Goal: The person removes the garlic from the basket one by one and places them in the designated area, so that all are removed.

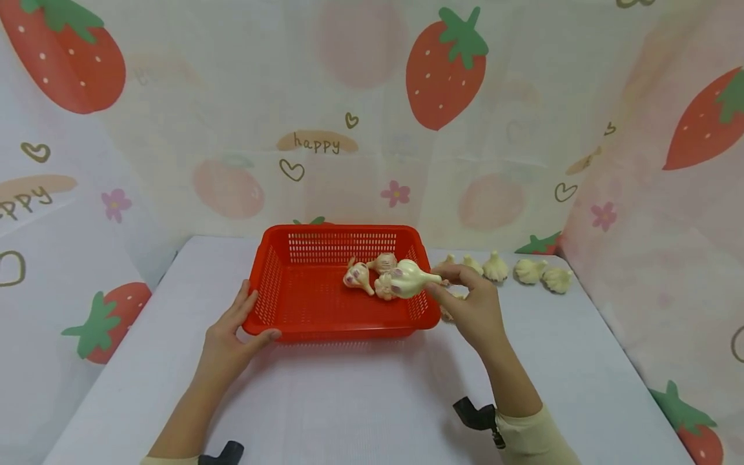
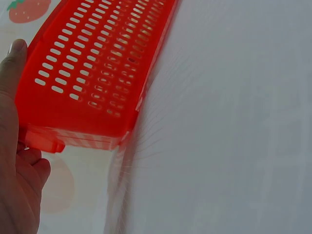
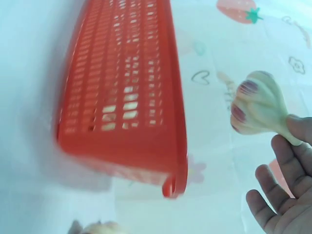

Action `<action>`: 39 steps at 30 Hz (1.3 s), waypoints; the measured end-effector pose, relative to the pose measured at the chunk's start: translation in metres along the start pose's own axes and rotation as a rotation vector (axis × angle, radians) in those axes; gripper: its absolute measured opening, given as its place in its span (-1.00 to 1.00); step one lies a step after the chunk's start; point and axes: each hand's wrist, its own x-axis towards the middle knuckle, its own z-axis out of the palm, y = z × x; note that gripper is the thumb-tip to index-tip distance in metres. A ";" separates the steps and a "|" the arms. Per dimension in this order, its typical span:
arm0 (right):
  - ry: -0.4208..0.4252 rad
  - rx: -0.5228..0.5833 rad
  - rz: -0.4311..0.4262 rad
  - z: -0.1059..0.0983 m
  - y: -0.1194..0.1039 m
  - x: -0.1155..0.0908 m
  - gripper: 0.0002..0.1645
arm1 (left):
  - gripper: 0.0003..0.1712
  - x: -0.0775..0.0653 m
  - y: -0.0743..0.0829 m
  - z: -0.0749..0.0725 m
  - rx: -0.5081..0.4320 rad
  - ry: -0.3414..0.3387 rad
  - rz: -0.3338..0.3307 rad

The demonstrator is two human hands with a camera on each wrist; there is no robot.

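Note:
A red plastic basket (image 1: 308,300) with slotted walls stands on the table, and my left hand (image 1: 228,341) grips its left end. In the left wrist view, the thumb lies at the rim and fingers curl under the basket's end handle (image 2: 45,141). My right hand (image 1: 475,311) pinches a garlic bulb (image 1: 409,279) by its stem, over the basket's right side. The right wrist view shows that same pale bulb (image 3: 258,103) with purple patches, higher than the rim. Partly behind it, a few garlic bulbs (image 1: 357,278) lie inside the basket.
Several garlic bulbs (image 1: 495,267) lie on the white table (image 1: 349,407) right of the basket, some partly hidden by my right hand. A strawberry-printed cloth (image 1: 360,84) hangs behind the table and along both sides.

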 end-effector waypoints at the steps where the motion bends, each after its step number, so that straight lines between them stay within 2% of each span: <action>1: 0.003 -0.006 0.001 -0.003 0.002 -0.001 -0.67 | 0.11 0.000 0.000 0.000 0.000 -0.002 -0.001; 8: 0.030 -0.080 0.069 -0.021 0.016 -0.005 -0.62 | 0.11 0.000 -0.001 -0.001 -0.004 -0.006 -0.001; 15: 0.058 -0.080 0.092 -0.036 0.023 -0.004 -0.65 | 0.11 0.001 0.001 -0.004 -0.002 0.000 0.015; 23: 0.083 -0.120 0.133 -0.052 0.035 0.000 -0.58 | 0.12 0.000 0.001 -0.003 0.001 -0.004 0.007; 30: 0.133 -0.128 0.173 -0.064 0.062 0.007 -0.55 | 0.10 0.001 0.003 -0.005 -0.005 0.012 0.023; 39: 0.194 -0.193 0.250 -0.077 0.095 0.010 -0.52 | 0.11 0.000 -0.001 0.001 -0.009 0.010 0.017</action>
